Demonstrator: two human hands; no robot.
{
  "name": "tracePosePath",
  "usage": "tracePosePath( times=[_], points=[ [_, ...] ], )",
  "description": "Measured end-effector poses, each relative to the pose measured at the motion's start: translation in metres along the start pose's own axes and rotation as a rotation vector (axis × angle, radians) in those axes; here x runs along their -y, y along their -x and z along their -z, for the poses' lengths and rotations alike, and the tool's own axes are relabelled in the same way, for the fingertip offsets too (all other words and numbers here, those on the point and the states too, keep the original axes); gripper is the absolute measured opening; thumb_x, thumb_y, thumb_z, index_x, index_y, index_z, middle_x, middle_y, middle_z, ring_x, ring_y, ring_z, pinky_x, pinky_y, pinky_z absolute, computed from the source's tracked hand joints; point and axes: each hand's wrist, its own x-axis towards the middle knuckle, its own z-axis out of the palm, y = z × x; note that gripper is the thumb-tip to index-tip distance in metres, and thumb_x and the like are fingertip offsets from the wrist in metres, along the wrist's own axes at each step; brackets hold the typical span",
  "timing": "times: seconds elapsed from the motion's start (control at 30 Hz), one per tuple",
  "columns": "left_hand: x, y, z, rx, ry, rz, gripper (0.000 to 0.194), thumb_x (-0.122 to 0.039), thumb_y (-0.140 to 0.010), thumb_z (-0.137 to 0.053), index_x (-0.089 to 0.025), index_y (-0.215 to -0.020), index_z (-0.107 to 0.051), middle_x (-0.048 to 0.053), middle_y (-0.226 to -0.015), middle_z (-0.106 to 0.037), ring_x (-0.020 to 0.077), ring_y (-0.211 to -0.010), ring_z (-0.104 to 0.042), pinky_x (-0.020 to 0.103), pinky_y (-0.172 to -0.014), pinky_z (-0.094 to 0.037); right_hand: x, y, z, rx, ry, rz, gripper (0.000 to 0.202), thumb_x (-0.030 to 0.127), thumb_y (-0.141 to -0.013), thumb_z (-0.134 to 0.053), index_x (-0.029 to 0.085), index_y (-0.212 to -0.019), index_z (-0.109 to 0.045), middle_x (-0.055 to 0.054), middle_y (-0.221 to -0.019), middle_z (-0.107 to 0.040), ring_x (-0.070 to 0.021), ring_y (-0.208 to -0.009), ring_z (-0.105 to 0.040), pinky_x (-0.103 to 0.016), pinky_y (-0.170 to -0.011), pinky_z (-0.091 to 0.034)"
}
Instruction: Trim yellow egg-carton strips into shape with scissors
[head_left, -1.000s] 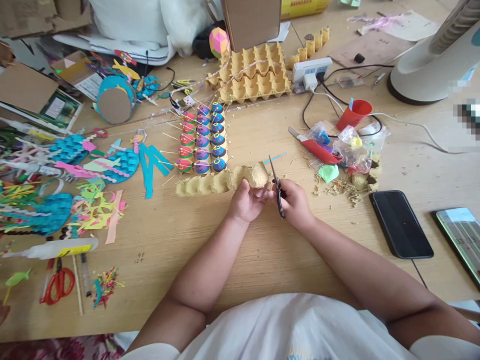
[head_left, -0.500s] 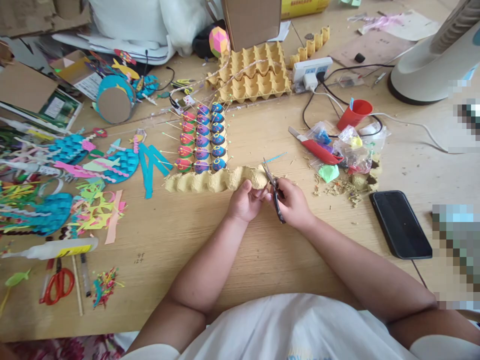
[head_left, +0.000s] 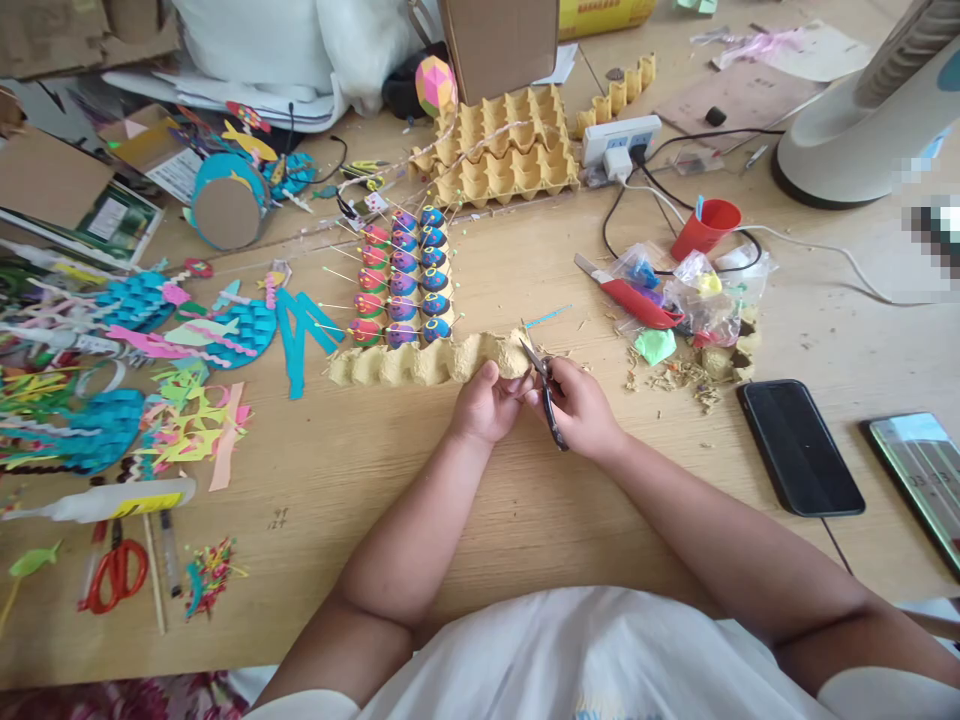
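A beige strip cut from an egg carton (head_left: 397,364) lies crosswise in front of me, its bumps facing up. My left hand (head_left: 487,403) is closed on its right end, thumb on the near side. In my right hand (head_left: 581,408) is a pair of small dark-handled scissors (head_left: 553,405), their blades against the strip's right end. Just behind the strip stand rows of painted egg-carton caterpillars (head_left: 403,280) in red, purple and blue, with thin pins sticking out. A thin blue strip (head_left: 550,316) and beige scraps lie beyond the scissors.
Uncut egg trays (head_left: 502,160) sit at the back by a power strip (head_left: 621,138). To the right are a red cup (head_left: 705,230), bagged clay (head_left: 705,300), and a black phone (head_left: 802,447). Blue woven paper fish (head_left: 236,330), a glue bottle (head_left: 112,498) and red-handled scissors (head_left: 118,575) lie left.
The scissors have shifted slightly left, their blades now lower across the strip's end. Both hands keep their hold, and the view has moved a little.
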Motion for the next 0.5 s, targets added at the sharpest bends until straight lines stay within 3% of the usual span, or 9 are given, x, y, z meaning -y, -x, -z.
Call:
tracePosePath(
  times=[0.1, 0.23, 0.37, 0.5],
  points=[
    [0.0010, -0.0001, 0.0014, 0.027, -0.010, -0.028, 0.055, -0.060, -0.071, -0.093, -0.019, -0.061, -0.058, -0.005, -0.052, -0.042, 0.0107, -0.052, -0.047, 0.025, -0.052, -0.044, 0.0000, 0.0009, -0.0008, -0.011, -0.013, 0.005, 0.053, 0.073, -0.095, -0.061, 0.027, -0.078, -0.041, 0.000, -0.072, -0.050, -0.0185, -0.068, -0.046, -0.033, -0.066, -0.036],
    [0.0015, 0.0000, 0.0031, -0.018, -0.003, -0.007, 0.053, -0.061, -0.076, -0.090, -0.019, -0.063, -0.060, -0.006, -0.050, -0.042, 0.0108, -0.051, -0.049, 0.026, -0.054, -0.047, 0.0013, 0.0018, -0.0014, -0.021, -0.029, -0.002, 0.054, 0.073, -0.095, -0.062, 0.027, -0.076, -0.041, 0.000, -0.071, -0.050, -0.0181, -0.068, -0.046, -0.033, -0.065, -0.036],
    [-0.0003, 0.0007, 0.0018, 0.016, 0.021, 0.008, 0.054, -0.061, -0.066, -0.097, -0.018, -0.066, -0.064, -0.006, -0.052, -0.046, 0.0097, -0.051, -0.049, 0.025, -0.053, -0.045, 0.0029, 0.0021, -0.0007, -0.015, -0.034, -0.032, 0.055, 0.073, -0.095, -0.061, 0.026, -0.075, -0.042, 0.000, -0.070, -0.051, -0.0173, -0.066, -0.046, -0.032, -0.065, -0.035],
    [-0.0029, 0.0012, -0.0013, -0.077, 0.016, 0.051, 0.054, -0.065, -0.081, -0.085, -0.018, -0.066, -0.063, -0.005, -0.051, -0.045, 0.0096, -0.050, -0.047, 0.024, -0.051, -0.044, 0.0029, 0.0019, 0.0009, -0.001, -0.016, -0.062, 0.056, 0.074, -0.094, -0.062, 0.026, -0.073, -0.042, 0.001, -0.068, -0.050, -0.0162, -0.064, -0.044, -0.031, -0.063, -0.033]
  ],
)
